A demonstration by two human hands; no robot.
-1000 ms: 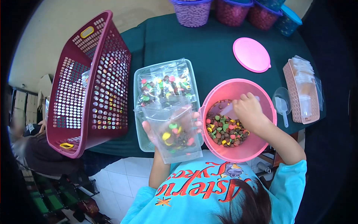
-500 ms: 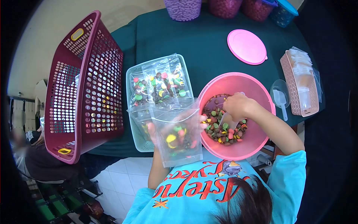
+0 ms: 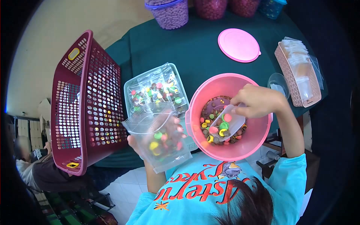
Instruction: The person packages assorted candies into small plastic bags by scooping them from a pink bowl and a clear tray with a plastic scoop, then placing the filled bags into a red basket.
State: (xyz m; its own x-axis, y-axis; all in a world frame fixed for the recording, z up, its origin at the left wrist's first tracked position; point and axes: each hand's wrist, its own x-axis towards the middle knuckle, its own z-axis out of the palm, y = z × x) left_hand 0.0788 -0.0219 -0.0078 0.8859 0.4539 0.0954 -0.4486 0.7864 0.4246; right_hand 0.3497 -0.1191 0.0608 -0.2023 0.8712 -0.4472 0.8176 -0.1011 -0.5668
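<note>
My left hand (image 3: 169,129) grips a clear zip pouch (image 3: 159,150) from behind, its top gaping a little. Inside the pouch are some colourful round and curved sweets. My right hand (image 3: 258,100) is closed on a whitish translucent scoop (image 3: 237,122), tilted inside the pink tub (image 3: 195,108). Green, pink, yellow and brown sweets (image 3: 221,131) lie on the scoop and around it on the tub's bottom. Behind the pouch, a pale green tray (image 3: 128,88) holds several filled pouches (image 3: 157,88).
A tall maroon basket (image 3: 85,112) stands at the left. A pink lid (image 3: 239,45) lies beyond the tub. To the right are a clear scoop (image 3: 278,83) and a beige basket (image 3: 296,80) of empty pouches. Filled containers (image 3: 171,15) line the back. Someone (image 3: 48,170) sits far left.
My right hand has raised the scoop within the tub, and sweets now rest on it. My left hand has shifted slightly left with the pouch, which is more tilted. The view has shifted.
</note>
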